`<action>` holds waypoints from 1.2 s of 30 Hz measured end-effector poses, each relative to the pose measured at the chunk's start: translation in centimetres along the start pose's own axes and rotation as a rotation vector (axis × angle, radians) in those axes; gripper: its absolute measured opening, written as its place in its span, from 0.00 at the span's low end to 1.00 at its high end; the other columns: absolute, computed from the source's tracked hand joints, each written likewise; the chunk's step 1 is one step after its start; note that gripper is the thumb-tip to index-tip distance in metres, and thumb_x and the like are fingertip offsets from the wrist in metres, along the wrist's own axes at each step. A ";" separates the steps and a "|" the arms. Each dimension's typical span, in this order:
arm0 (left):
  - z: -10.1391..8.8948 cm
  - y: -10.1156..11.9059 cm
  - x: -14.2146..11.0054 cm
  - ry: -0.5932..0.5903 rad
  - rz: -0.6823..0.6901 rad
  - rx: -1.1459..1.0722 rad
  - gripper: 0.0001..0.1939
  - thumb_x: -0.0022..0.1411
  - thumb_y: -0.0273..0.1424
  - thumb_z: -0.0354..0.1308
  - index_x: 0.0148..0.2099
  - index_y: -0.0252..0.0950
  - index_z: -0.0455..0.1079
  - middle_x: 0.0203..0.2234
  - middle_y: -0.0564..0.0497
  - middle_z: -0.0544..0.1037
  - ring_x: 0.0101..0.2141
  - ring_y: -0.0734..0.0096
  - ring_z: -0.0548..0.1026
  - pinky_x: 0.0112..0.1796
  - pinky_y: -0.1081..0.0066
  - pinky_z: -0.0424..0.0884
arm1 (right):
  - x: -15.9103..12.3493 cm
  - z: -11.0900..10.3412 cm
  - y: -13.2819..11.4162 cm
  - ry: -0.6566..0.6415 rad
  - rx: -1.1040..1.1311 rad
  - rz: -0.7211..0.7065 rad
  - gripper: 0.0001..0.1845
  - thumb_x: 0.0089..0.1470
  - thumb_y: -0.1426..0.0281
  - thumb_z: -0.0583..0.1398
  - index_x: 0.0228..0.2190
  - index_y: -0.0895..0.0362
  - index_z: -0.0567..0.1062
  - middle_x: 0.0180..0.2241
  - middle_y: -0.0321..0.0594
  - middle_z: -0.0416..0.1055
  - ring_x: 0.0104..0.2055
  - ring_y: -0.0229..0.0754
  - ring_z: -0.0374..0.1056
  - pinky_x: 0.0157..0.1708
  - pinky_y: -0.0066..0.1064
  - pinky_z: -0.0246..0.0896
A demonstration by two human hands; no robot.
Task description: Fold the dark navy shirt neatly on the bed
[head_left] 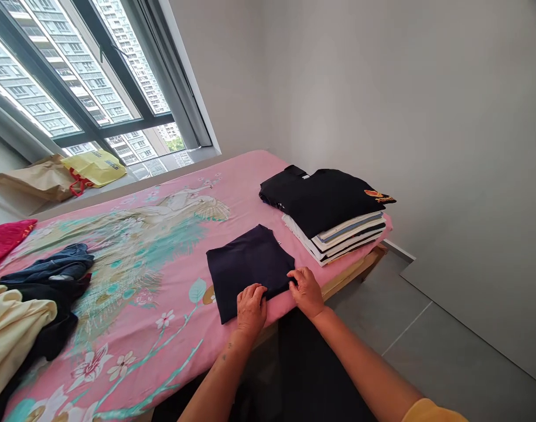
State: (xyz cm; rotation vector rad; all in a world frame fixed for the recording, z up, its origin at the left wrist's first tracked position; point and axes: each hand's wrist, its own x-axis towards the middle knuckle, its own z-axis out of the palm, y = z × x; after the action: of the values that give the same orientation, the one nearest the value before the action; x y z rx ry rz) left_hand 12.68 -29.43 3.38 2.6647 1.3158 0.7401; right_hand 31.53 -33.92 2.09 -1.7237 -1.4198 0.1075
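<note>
A dark navy folded garment (248,264) lies near the front edge of the pink flowered bedsheet (162,234). My left hand (251,306) grips its near edge with fingers curled over the cloth. My right hand (306,289) pinches the garment's near right corner. Just beyond, at the bed's right corner, stands a stack of folded shirts (333,220) with a black one on top.
A heap of unfolded clothes (30,305), cream, black and blue, lies at the left of the bed, with a red cloth (4,237) behind it. Paper and yellow bags (61,173) sit on the window sill. Grey floor (426,328) and wall are to the right.
</note>
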 end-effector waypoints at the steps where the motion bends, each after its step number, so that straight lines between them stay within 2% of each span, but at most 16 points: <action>1: 0.1 0.0 -0.1 0.002 0.007 0.003 0.13 0.57 0.23 0.52 0.43 0.40 0.70 0.43 0.48 0.75 0.45 0.63 0.71 0.45 0.62 0.64 | 0.1 0.0 0.3 0.002 -0.013 -0.010 0.11 0.51 0.77 0.54 0.36 0.55 0.71 0.37 0.42 0.64 0.42 0.43 0.61 0.46 0.36 0.59; 6: 0.1 0.0 -0.6 -0.019 0.025 0.022 0.13 0.59 0.25 0.51 0.44 0.39 0.71 0.44 0.47 0.75 0.46 0.62 0.71 0.47 0.61 0.64 | -0.4 0.0 2.2 0.029 -0.065 0.033 0.07 0.51 0.74 0.54 0.33 0.56 0.70 0.35 0.43 0.67 0.40 0.45 0.62 0.44 0.39 0.60; 9: -0.5 -0.1 -1.0 -0.085 0.062 0.058 0.16 0.58 0.26 0.51 0.49 0.39 0.70 0.51 0.44 0.72 0.52 0.60 0.68 0.52 0.58 0.61 | -1.1 0.1 3.2 0.066 -0.015 0.122 0.14 0.48 0.77 0.53 0.39 0.57 0.68 0.38 0.45 0.69 0.41 0.45 0.64 0.45 0.38 0.61; 11: -1.2 -0.3 -1.3 -0.139 0.084 0.103 0.22 0.58 0.26 0.52 0.56 0.40 0.65 0.57 0.44 0.66 0.57 0.58 0.62 0.57 0.52 0.55 | -1.5 -0.2 3.3 0.045 -0.008 0.154 0.17 0.47 0.77 0.52 0.41 0.58 0.67 0.40 0.46 0.70 0.42 0.45 0.64 0.46 0.39 0.62; 14: -2.4 -0.9 -1.8 -0.201 0.084 0.146 0.29 0.59 0.30 0.53 0.63 0.43 0.56 0.62 0.44 0.57 0.61 0.55 0.55 0.59 0.44 0.44 | -1.6 -1.0 2.1 -0.004 -0.042 0.084 0.17 0.49 0.76 0.52 0.43 0.59 0.68 0.42 0.48 0.70 0.46 0.47 0.63 0.50 0.42 0.59; 18: -3.6 -2.3 -2.2 -0.242 0.105 0.100 0.25 0.62 0.35 0.49 0.62 0.45 0.57 0.61 0.46 0.61 0.61 0.58 0.57 0.59 0.45 0.45 | -0.5 -1.3 -2.0 -0.080 0.005 -0.077 0.17 0.55 0.72 0.49 0.46 0.57 0.68 0.49 0.48 0.67 0.55 0.47 0.59 0.57 0.44 0.53; 22: -4.5 -4.7 -0.8 -0.162 0.008 0.127 0.22 0.64 0.29 0.44 0.60 0.42 0.60 0.60 0.47 0.63 0.61 0.61 0.57 0.59 0.48 0.50 | 2.1 0.7 -5.8 -0.250 -0.011 -0.169 0.18 0.58 0.71 0.47 0.46 0.57 0.70 0.52 0.45 0.66 0.60 0.46 0.53 0.60 0.45 0.47; 25: -4.7 -6.6 1.5 -0.178 -0.078 0.184 0.23 0.63 0.27 0.44 0.60 0.37 0.61 0.60 0.44 0.62 0.61 0.59 0.56 0.59 0.51 0.52 | 4.8 3.3 -6.9 -0.378 -0.096 -0.208 0.20 0.59 0.70 0.47 0.50 0.58 0.68 0.56 0.44 0.63 0.62 0.44 0.50 0.62 0.41 0.42; 29: -3.7 -8.0 3.5 -0.264 -0.107 0.205 0.25 0.64 0.35 0.46 0.62 0.37 0.57 0.62 0.43 0.59 0.63 0.56 0.52 0.59 0.50 0.49 | 7.5 6.3 -5.2 -0.520 -0.280 -0.200 0.26 0.61 0.65 0.47 0.58 0.59 0.61 0.62 0.45 0.52 0.66 0.45 0.41 0.63 0.43 0.34; 33: -2.2 -8.0 3.0 -0.234 -0.159 0.216 0.29 0.62 0.45 0.48 0.63 0.46 0.55 0.63 0.44 0.54 0.63 0.49 0.48 0.58 0.43 0.45 | 8.3 7.5 -2.6 -0.625 -0.407 -0.097 0.34 0.60 0.55 0.46 0.62 0.58 0.51 0.65 0.46 0.40 0.67 0.48 0.33 0.62 0.49 0.29; 36: -2.3 -8.1 3.3 -0.255 -0.156 0.190 0.30 0.60 0.49 0.49 0.62 0.48 0.57 0.62 0.43 0.58 0.62 0.49 0.53 0.58 0.43 0.44 | 8.9 7.7 -3.1 -0.654 -0.456 -0.059 0.34 0.59 0.55 0.47 0.62 0.59 0.53 0.64 0.50 0.44 0.66 0.52 0.37 0.61 0.55 0.27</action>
State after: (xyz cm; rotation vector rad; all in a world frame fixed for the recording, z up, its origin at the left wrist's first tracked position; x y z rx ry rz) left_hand 7.41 -22.14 4.44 2.6420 1.5654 0.2590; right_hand 27.97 -22.35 3.28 -2.1238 -2.0922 0.3646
